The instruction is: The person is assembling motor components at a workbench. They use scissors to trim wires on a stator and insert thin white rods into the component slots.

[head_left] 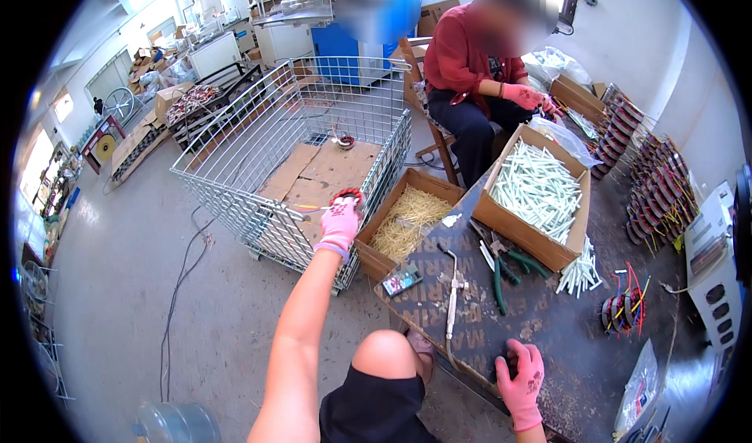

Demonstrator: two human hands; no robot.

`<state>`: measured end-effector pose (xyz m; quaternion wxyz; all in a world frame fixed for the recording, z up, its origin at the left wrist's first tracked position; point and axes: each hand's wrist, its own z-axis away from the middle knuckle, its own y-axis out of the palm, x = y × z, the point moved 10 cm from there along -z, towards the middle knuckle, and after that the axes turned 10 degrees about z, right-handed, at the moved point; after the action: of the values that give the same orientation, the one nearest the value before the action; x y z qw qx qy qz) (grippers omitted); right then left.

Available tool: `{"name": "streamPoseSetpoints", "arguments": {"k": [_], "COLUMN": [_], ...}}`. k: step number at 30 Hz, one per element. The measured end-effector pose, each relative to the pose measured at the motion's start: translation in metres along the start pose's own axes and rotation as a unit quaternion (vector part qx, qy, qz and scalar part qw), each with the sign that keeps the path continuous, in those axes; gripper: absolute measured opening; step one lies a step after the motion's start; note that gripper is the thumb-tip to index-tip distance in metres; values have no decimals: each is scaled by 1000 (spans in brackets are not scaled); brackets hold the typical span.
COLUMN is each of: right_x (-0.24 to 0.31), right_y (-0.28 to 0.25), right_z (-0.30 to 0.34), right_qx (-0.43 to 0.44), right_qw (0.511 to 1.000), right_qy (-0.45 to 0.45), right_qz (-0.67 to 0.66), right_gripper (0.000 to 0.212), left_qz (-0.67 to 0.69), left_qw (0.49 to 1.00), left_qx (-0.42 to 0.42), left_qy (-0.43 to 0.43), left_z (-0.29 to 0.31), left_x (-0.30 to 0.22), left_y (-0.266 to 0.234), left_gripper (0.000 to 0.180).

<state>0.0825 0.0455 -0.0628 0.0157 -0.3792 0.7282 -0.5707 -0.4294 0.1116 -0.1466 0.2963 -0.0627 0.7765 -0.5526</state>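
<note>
My left hand [341,222], in a pink glove, reaches out over the near right side of a wire mesh cage [294,243]. Its fingers are closed round a small wound motor stator [349,196] with reddish windings and pale leads; the glove hides part of it. Another stator [345,141] lies on the cardboard inside the cage. At the near edge of the dark workbench [439,306], my pink-gloved right hand [522,376] has its thumb and fingers apart and holds nothing. A bundled stator with red and yellow wires [624,311] stands farther right on the bench.
A box of pale tubes [540,184], green-handled pliers [501,282], a torch with a hose [453,294] and a phone [402,281] lie on the bench. Stacked stators [658,188] stand at right. A box of straw-coloured sticks [415,216] adjoins the cage. A co-worker [478,67] sits beyond.
</note>
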Motion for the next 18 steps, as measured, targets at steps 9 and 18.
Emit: {"name": "streamPoseSetpoints", "arguments": {"k": [9, 18], "right_x": [19, 6], "right_y": [13, 2], "right_z": [-6, 2], "right_qx": [58, 32], "right_qw": [996, 999], "right_qy": [-14, 11], "right_qz": [-73, 5], "right_gripper": [42, 37], "left_qz": [-242, 297], "left_qw": [952, 911], "left_qx": [9, -193], "left_qy": [-189, 212], "left_z": [-32, 46], "left_x": [210, -187], "left_y": [38, -125], "left_gripper": [43, 40]}}
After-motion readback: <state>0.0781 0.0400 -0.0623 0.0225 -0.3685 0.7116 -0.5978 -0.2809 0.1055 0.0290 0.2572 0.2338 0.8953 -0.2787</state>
